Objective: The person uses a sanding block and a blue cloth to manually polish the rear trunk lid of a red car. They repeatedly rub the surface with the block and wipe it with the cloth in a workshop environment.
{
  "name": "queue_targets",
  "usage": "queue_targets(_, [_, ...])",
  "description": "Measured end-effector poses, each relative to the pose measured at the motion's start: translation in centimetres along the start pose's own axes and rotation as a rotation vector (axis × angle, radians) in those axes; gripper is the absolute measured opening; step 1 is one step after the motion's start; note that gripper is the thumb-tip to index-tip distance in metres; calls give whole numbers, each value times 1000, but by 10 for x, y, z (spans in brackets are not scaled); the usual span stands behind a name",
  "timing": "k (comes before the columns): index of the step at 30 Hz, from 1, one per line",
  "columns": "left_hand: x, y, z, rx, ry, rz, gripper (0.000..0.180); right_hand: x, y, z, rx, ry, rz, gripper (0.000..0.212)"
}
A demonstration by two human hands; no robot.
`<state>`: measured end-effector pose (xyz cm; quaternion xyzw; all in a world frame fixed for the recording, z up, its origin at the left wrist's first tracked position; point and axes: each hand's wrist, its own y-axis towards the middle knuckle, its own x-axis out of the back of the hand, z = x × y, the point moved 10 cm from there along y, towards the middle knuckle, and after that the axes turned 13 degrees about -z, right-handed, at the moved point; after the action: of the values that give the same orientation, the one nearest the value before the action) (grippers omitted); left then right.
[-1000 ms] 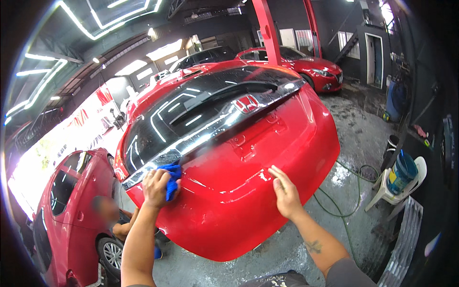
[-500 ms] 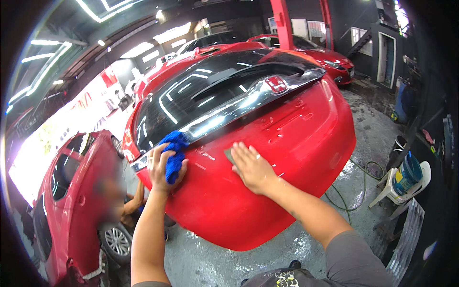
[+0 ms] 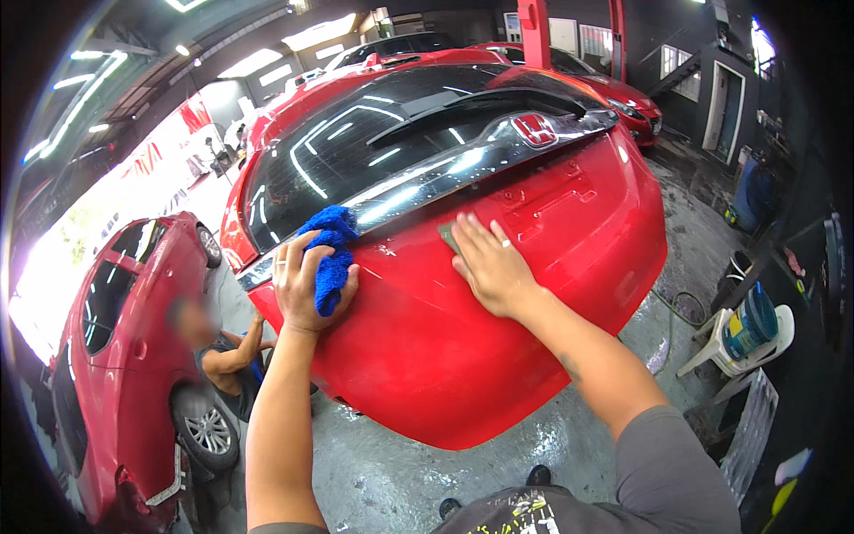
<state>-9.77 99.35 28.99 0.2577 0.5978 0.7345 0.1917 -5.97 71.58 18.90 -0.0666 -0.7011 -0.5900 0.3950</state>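
The red tailgate (image 3: 427,356) of a car is right in front of me, under both hands. My left hand (image 3: 302,280) is closed around a bunched blue microfiber cloth (image 3: 334,258), resting at the tailgate's upper left, just below the chrome trim (image 3: 400,203). Further right, my right hand (image 3: 491,265) lies flat on the red paint, fingers stretched out and nearly together. It presses a small grey-green piece that looks like sandpaper (image 3: 447,235); only an edge shows by the index finger, the remainder is hidden beneath the hand.
Left of the tailgate, a person (image 3: 233,360) crouches beside another red car (image 3: 147,356). A white plastic chair (image 3: 738,347) with a blue bucket (image 3: 749,319) stands at the right, near a hose (image 3: 680,307). A red post (image 3: 535,36) rises behind the car.
My view has shifted, so the car sits higher in the picture. The right hand has slid slightly up and right over the paint with the sandpaper. The left hand keeps the cloth.
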Motion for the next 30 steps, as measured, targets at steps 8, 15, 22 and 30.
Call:
queue_targets(8, [-3,-2,-2,1,-1,-3,39,28,-62,-34,-7,29,51,63])
queue_targets(15, [-7,2,-3,-10,-10,0,39,24,-26,-47,-1,-16,-47,61])
queue_targets(22, [0,-4,4,3,-3,2,39,10,-26,-55,41,-22,-25,59])
queue_targets(30, [-5,-1,-4,-2,13,-4,40,-8,33,69,198,144,17,59])
